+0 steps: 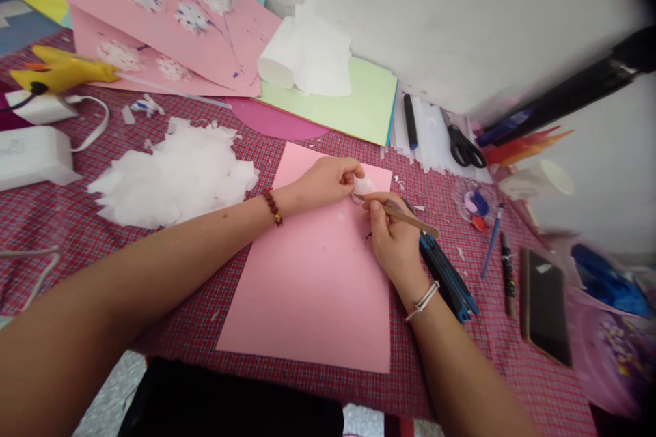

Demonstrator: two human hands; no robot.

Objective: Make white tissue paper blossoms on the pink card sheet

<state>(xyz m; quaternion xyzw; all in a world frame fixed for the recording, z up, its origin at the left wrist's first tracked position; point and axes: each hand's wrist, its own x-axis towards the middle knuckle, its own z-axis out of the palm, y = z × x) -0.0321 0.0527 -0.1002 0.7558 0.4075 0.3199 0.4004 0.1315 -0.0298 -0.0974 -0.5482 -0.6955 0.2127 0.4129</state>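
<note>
My left hand is above the upper part of a pink sheet of paper, its fingers curled and pinching a small white tissue paper piece. From the other side comes my right hand, closed round a thin wooden stick. The stick's tip meets the tissue piece, partly hidden by the fingers. A blue and black stapler-like tool lies beside my right wrist. To the left of the sheet spreads a loose pile of white tissue squares.
Pink sheets with white puffy flowers, a tissue roll and green paper lie at the back. A yellow glue gun is at left. Black scissors, a paintbrush, a marker and a phone are at right.
</note>
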